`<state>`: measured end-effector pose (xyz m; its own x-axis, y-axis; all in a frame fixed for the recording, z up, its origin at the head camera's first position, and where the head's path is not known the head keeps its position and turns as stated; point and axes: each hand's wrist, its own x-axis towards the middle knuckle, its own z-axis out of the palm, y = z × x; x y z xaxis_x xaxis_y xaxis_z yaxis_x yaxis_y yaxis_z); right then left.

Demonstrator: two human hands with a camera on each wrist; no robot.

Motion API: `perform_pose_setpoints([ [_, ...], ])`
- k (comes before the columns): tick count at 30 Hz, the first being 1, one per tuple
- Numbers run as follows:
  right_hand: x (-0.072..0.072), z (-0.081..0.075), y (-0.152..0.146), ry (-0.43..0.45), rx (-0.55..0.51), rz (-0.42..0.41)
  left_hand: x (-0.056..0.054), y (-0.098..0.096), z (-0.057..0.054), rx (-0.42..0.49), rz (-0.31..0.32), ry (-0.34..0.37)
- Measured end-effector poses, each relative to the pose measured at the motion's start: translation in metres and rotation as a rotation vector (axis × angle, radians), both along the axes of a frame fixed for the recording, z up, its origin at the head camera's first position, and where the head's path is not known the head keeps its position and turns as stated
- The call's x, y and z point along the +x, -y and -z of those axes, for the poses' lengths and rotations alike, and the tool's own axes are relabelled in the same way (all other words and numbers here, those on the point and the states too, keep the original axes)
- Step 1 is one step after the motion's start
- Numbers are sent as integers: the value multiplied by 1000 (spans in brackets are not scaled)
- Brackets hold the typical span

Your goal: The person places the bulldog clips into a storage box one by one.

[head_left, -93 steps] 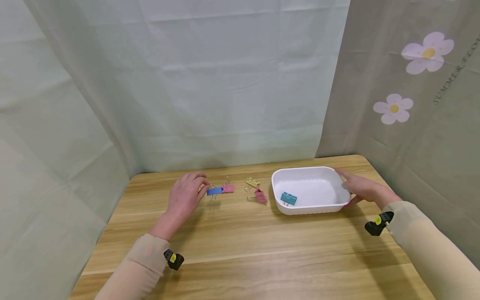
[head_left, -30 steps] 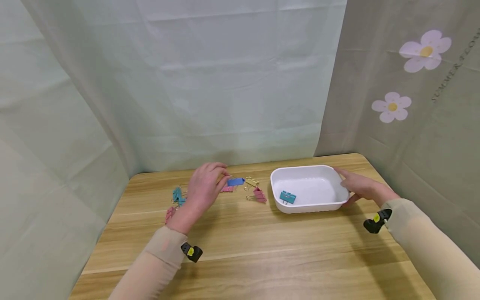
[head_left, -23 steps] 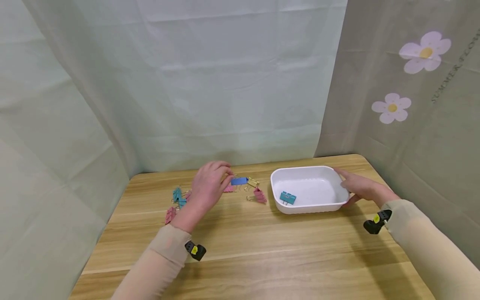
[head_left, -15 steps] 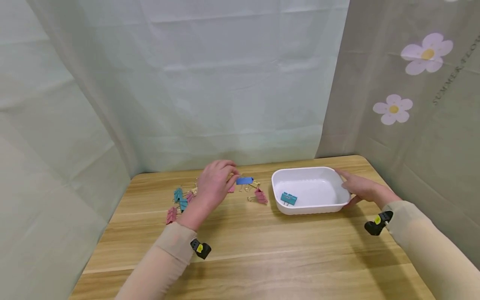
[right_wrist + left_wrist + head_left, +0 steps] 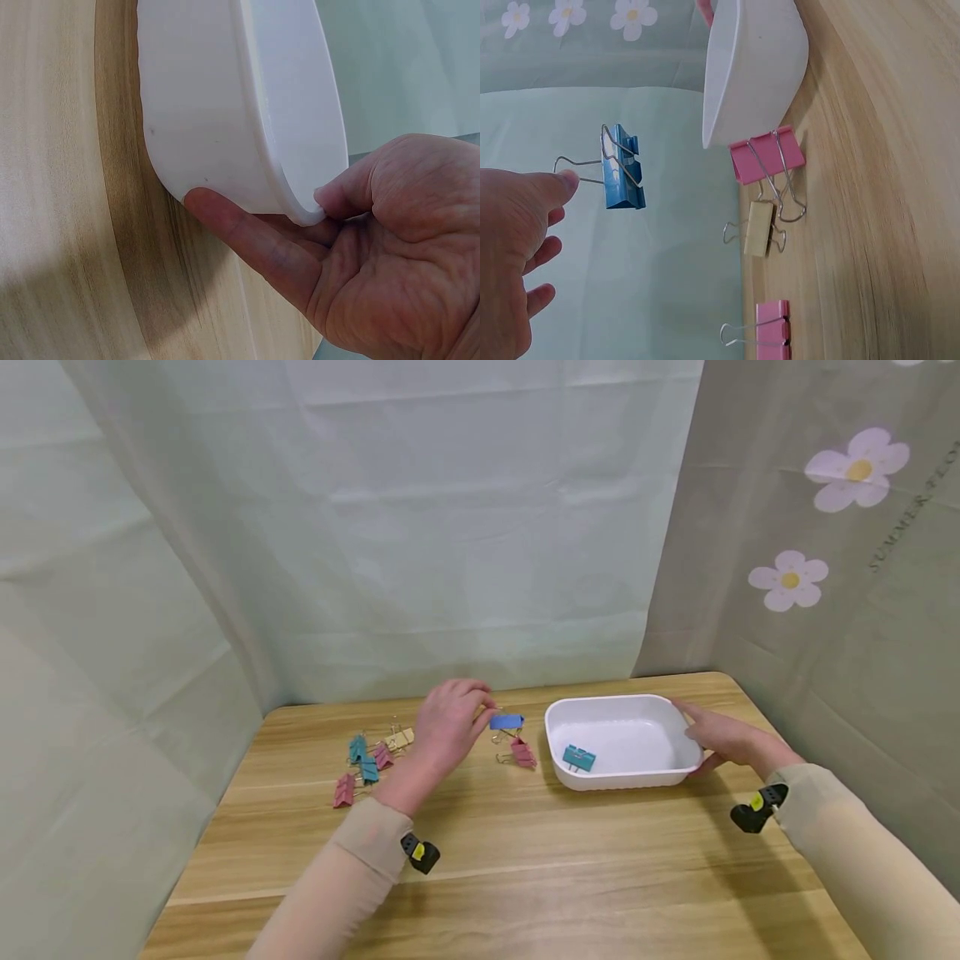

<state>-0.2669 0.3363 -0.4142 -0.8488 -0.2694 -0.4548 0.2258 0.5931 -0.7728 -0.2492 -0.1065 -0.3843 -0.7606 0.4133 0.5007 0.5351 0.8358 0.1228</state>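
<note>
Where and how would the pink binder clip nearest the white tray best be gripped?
The pink binder clip is probably best pinched by its wire handles, coming from the left. In the head view they jut leftward, away from the white tray, with the body on the tray side. The left hand holds the blue binder clip.

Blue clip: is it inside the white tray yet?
No, the left wrist view shows the left hand pinching the blue clip in the air, outside the white tray.
</note>
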Motion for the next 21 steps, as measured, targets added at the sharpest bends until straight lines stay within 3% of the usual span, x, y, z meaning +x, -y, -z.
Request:
perform_pose_setpoints([
  [21,1,0,-1,-2,-23,-21,0,-38,4,-21,19,35],
])
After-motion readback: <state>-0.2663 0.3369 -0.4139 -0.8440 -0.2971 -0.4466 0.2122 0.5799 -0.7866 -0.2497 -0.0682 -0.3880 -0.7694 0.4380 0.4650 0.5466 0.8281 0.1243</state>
